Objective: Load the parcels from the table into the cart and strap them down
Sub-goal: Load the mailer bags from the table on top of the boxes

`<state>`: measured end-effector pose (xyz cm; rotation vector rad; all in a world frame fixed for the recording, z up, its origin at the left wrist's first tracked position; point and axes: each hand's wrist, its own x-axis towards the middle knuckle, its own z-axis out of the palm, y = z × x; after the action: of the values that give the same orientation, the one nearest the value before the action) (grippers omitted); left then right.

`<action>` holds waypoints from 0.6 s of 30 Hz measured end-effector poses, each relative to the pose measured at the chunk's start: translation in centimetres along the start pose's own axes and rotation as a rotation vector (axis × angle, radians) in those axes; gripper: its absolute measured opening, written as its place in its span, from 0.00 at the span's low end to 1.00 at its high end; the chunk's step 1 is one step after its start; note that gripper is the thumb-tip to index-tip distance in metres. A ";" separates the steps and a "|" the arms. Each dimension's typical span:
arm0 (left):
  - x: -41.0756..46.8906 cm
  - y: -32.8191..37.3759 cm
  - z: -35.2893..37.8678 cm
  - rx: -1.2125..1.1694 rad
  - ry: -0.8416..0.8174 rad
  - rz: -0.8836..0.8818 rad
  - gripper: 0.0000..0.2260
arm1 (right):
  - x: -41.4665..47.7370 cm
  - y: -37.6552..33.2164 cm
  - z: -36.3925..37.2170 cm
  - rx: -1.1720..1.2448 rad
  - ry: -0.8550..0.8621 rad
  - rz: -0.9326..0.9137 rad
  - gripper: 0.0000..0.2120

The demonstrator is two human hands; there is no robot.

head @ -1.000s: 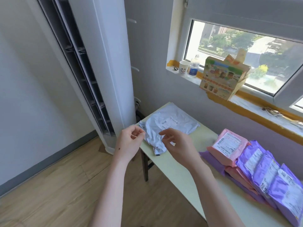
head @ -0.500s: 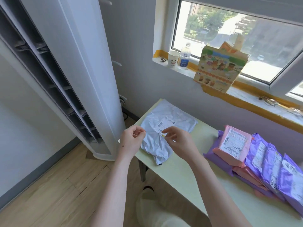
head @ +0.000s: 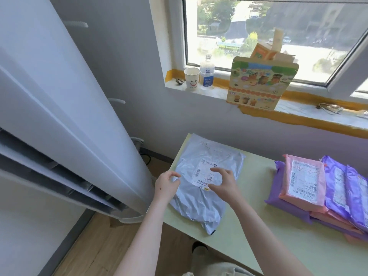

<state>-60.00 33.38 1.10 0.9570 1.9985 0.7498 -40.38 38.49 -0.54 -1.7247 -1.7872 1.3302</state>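
Observation:
A grey plastic mailer parcel (head: 201, 198) with a white label lies flat at the left end of the pale table (head: 268, 238). My left hand (head: 166, 186) hovers at the parcel's left edge, fingers loosely curled and holding nothing. Over the label, my right hand (head: 224, 184) has its thumb and fingers spread in a loose arc, also holding nothing. A stack of pink and purple parcels (head: 322, 192) sits at the table's right side. No cart is in view.
A tall white floor air conditioner (head: 65, 120) stands close on the left of the table. The windowsill behind holds a paper cup (head: 191, 78), a bottle (head: 207, 72) and a printed cardboard box (head: 258, 84). Wooden floor (head: 95, 250) lies at lower left.
The view has moved closer over the table. Both hands have advanced onto the grey parcel, the right hand now over its label.

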 end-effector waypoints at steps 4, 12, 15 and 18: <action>2.6 -0.5 -0.1 0.085 -0.092 0.031 0.14 | 1.4 1.1 1.2 -0.004 0.036 0.121 0.25; 7.7 -0.9 -1.0 0.131 -0.290 0.008 0.24 | 2.3 1.7 3.3 0.017 0.136 0.352 0.30; 8.9 -0.8 -1.0 0.129 -0.388 0.005 0.25 | 2.3 1.5 4.2 0.015 0.206 0.404 0.29; 10.3 -1.1 -1.2 0.129 -0.465 -0.017 0.27 | 2.3 0.9 4.7 0.030 0.268 0.471 0.28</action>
<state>-65.61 41.02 -3.15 1.0744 1.6547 0.3476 -43.91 38.59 -4.49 -2.2752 -1.2560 1.2020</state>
